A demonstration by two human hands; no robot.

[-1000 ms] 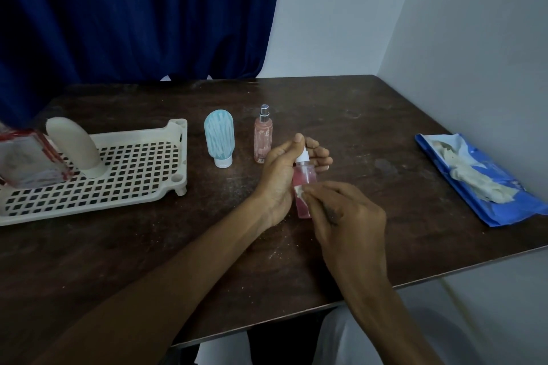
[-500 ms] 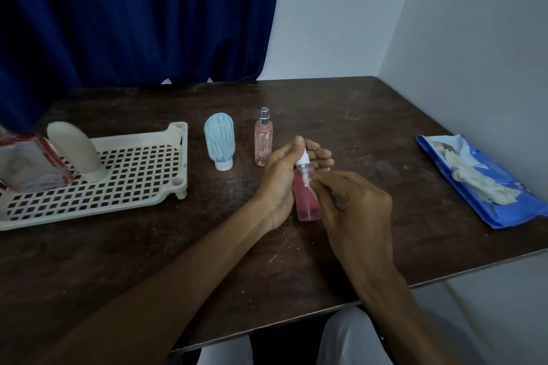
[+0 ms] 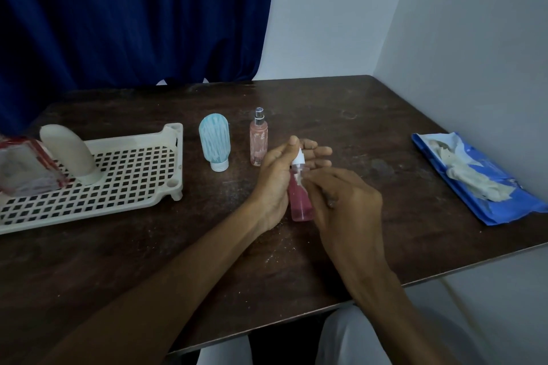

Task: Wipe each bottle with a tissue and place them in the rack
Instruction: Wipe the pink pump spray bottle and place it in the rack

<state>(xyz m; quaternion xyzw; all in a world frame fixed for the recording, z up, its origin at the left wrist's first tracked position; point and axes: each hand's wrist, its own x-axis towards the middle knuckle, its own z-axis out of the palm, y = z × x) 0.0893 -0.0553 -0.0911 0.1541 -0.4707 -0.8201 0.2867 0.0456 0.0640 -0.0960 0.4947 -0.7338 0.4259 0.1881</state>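
Note:
My left hand holds a small pink bottle with a white cap upright above the table's middle. My right hand presses a small white piece of tissue against the bottle's neck; most of the tissue is hidden under my fingers. A light blue tube bottle stands cap-down and a slim pink spray bottle stands upright just behind my hands. The cream rack at the left holds a cream tube bottle and a clear red-edged container.
A blue tissue packet, torn open with crumpled white tissue on it, lies at the table's right edge beside the wall. The dark wooden table meets a blue curtain at the back. The table's front edge runs close to my lap.
My right hand has slid the tissue up the pink bottle from its body towards the neck, leaving more of the pink lower part showing. The left hand's grip stays the same.

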